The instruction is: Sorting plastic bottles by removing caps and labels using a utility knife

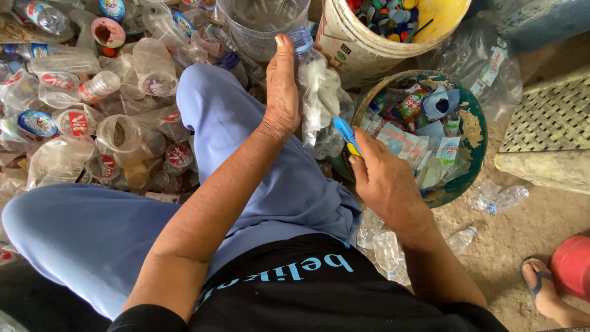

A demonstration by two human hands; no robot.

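Head view showed my left hand (281, 92) gripping a clear bottle (316, 92), right hand (384, 178) closed on a blue cutter (345, 134) (label-cutting step, I judged); next needed steady blade contact.

Count of items in view:

- Hands: two. The left hand (281, 92) holds one clear plastic bottle (316, 92); the right hand (384, 181) holds one blue-and-yellow cutter (346, 135).
- Containers: two round ones. One cream bucket (350, 49) of bottle caps at the top edge; one green basin (470, 126) of torn labels beside it.
- Woven mat: one (550, 117), at the right edge.
- Loose crushed bottles on the ground by the basin: about three (498, 198).
- Sandalled foot: one (541, 289), bottom right corner.
- Clear bottles and cups heaped at the left (80, 110): too many to count exactly.
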